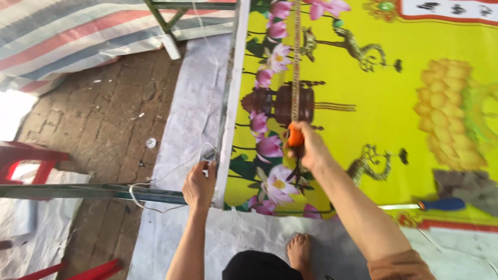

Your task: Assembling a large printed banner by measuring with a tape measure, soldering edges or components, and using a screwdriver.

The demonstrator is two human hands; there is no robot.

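Between both hands [199, 182] lies the banner's edge [228, 155].

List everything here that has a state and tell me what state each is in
left hand: gripping the banner's white edge at the metal frame
right hand: closed on an orange tape measure
tape measure: extended across the banner
yellow banner: spread flat
blue-handled knife: lying on banner, untouched

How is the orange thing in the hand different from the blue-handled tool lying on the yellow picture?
The orange tape measure case is gripped in the right hand; the blue-handled knife lies untouched. The tape measure runs a long strip up the yellow printed banner; the knife shows a short pale blade lying sideways. One is orange, the other blue. Both are over the banner. The left hand holds the banner's white edge.
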